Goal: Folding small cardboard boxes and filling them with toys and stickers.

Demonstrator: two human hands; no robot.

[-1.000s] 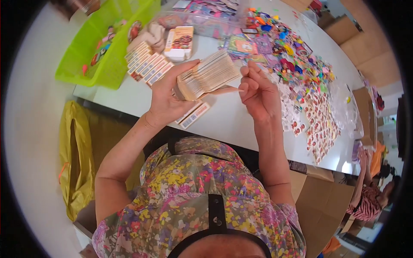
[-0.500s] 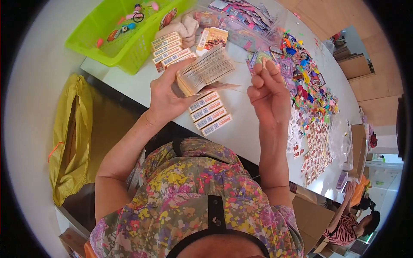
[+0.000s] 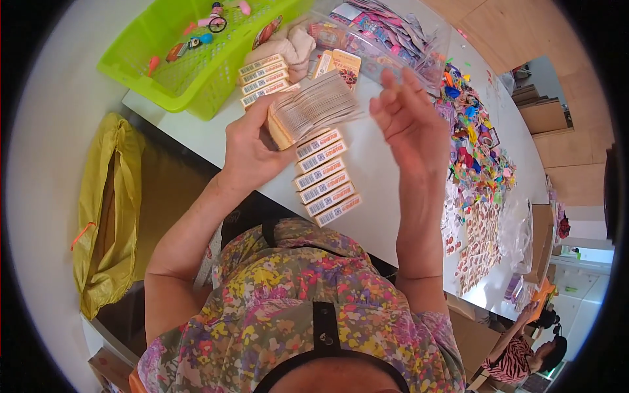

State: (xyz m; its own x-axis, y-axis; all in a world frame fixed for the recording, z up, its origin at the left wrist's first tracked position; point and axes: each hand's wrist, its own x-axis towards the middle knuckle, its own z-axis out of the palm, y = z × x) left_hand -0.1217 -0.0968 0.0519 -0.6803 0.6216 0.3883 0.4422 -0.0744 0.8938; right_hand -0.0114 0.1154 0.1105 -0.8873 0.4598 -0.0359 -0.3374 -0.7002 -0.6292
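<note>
Well left of the stack of cards [image 3: 321, 103] is a yellow bag [image 3: 95, 216]; nearer it, up and to the left, stands a green basket [image 3: 202, 95]. The left hand [image 3: 254, 147] grips the stack by its left end. Small boxes [image 3: 326, 181] lie in a row just below the stack, more of them showing than half a second ago. Right of the stack, the right hand [image 3: 416, 121] has risen a little and is blurred, apart from it; whether its fingers pinch anything thin, I cannot tell. The stack's weight thus seems borne by the left alone. Farther right spreads a pile of bright pieces [image 3: 473, 134].
</note>
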